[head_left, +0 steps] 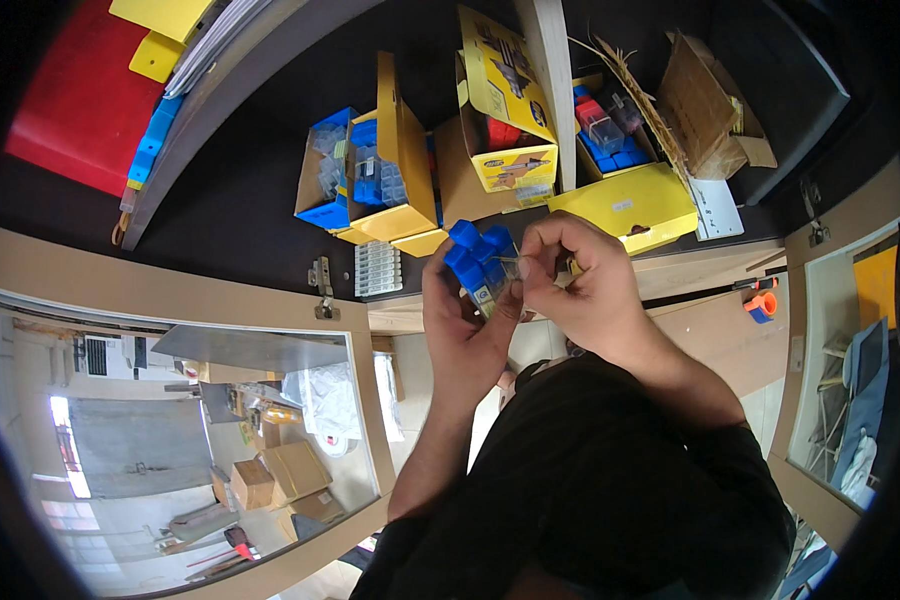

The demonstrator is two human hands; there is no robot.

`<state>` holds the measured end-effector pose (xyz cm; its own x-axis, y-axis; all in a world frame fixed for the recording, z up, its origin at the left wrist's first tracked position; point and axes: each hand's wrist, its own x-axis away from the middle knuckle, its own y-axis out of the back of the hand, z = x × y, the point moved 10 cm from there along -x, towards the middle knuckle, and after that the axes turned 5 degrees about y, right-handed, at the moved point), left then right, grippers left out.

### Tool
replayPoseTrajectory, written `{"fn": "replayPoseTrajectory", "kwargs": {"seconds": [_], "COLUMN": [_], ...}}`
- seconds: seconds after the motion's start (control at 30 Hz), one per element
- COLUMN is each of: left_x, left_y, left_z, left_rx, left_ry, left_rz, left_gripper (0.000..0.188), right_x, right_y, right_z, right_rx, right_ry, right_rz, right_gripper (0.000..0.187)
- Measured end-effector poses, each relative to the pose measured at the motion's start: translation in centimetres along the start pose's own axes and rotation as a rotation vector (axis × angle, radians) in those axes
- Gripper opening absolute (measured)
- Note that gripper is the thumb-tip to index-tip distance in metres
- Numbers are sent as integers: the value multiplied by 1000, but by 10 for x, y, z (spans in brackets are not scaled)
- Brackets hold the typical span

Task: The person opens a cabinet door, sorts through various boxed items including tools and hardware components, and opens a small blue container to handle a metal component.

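Observation:
A bundle of small clear plastic cases with blue caps [475,255] is gripped in my left hand [462,325], just in front of the shelf edge. My left thumb presses along a labelled side. Close against the bundle's right side, my right hand [585,285] has its thumb and forefinger pinched together. Between those fingertips and the cases runs a thin tan strand [507,261] that looks like a rubber band. My fingers cover the lower part of the cases.
Open cartons of similar cases, a blue box [322,208] and a yellow box [515,168], stand on the dark shelf. Right of a divider [553,90] are a yellow carton [635,212] and a torn brown carton [705,115]. Glass doors [355,400] stand open on both sides.

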<state>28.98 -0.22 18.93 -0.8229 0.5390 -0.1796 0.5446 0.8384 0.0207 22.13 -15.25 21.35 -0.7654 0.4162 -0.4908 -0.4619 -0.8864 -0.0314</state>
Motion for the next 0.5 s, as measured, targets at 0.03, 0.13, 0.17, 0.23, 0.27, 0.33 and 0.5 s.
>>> {"fn": "replayPoseTrajectory", "kwargs": {"seconds": [0.03, 0.13, 0.17, 0.23, 0.27, 0.33, 0.5], "left_x": [-1, -4, -4, -5, -6, -7, -7], "left_y": [4, 20, 25, 32, 36, 42, 49], "left_z": [5, 17, 17, 17, 15, 12, 7], "left_rx": [-17, 4, 57, 121, 130, 147, 204], "left_ry": [35, 141, 177, 201, 190, 167, 161], "left_rz": [-30, -110, -129, -142, -135, -127, -123], "left_gripper": [74, 70, 69, 67, 67, 66, 72], "right_x": [2, 1, 0, 1, 2, 4, 13], "right_y": [1, 13, 18, 20, 18, 9, -28], "right_z": [-3, -3, 0, 5, 8, 19, 21], "right_rx": [-57, -149, -166, -191, -175, -63, 285], "right_ry": [-46, -56, -38, -92, -85, -39, 66], "right_rz": [8, -19, -37, -21, 9, 175, 520], "right_gripper": [21, 21, 21, 21, 21, 19, 18]}}
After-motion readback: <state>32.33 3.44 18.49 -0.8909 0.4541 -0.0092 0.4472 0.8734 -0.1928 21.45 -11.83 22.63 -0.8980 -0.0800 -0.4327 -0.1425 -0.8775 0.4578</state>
